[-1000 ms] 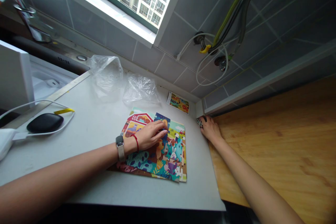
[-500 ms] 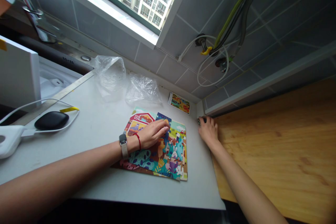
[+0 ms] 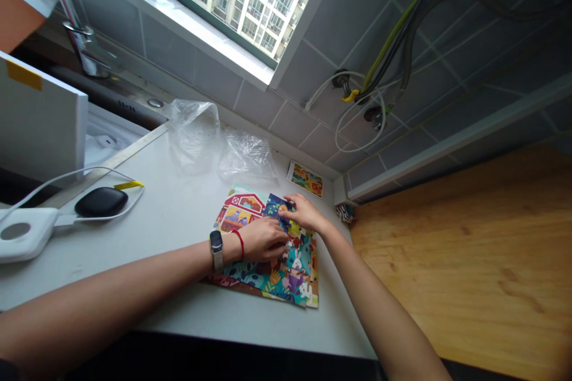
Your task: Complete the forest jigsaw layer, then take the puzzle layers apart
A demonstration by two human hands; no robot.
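A colourful jigsaw puzzle (image 3: 268,277) with animals and plants lies on the white counter, partly assembled. It overlaps a printed sheet with a red barn (image 3: 241,199). My left hand (image 3: 261,239) rests on the puzzle, fingers slightly bent and touching its surface. At the puzzle's upper edge, my right hand (image 3: 304,213) has thumb and index finger around a dark blue puzzle piece (image 3: 289,206), which the fingers partly hide. A small stack of puzzle pieces (image 3: 345,213) sits in the counter's right corner, beside the wooden board. A small picture card (image 3: 305,178) lies near the wall.
Crumpled clear plastic bags (image 3: 245,155) lie behind the puzzle. On the left are a black oval device (image 3: 102,202), a white charger (image 3: 27,235) with its cable, and a white box (image 3: 42,113). A wooden board (image 3: 460,256) borders the counter on the right.
My right hand has moved left from the stack in the corner to the puzzle's upper edge, uncovering the stack. The left hand has drawn slightly down, with its fingers more bent.
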